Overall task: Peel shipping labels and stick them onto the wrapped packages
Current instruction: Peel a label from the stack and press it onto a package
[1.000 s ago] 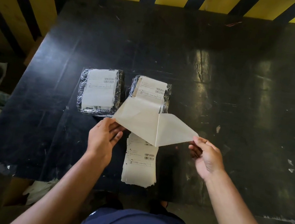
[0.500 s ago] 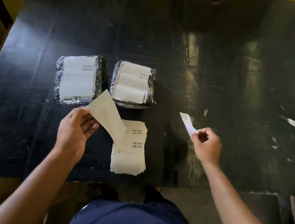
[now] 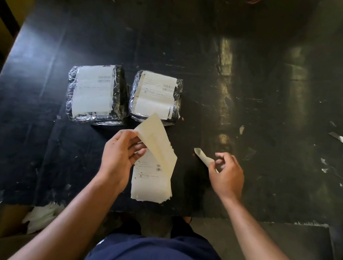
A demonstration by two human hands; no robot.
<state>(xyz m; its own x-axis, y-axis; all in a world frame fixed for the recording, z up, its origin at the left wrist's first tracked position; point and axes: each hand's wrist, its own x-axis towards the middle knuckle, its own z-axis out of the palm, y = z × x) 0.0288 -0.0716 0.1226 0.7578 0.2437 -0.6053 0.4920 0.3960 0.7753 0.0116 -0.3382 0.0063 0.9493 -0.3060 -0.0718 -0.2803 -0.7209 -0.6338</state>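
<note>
My left hand (image 3: 119, 157) is pinching a blank backing sheet (image 3: 155, 141) above the label stack (image 3: 151, 182) near the table's (image 3: 33, 132) front edge. My right hand (image 3: 227, 175) is pinching a paper strip (image 3: 202, 157).

No text is legible. Barcodes and blurred print lines show on the label stack (image 3: 152, 180) beside the left-hand fingers (image 3: 139, 147) and on both package labels (image 3: 157, 93).
</note>
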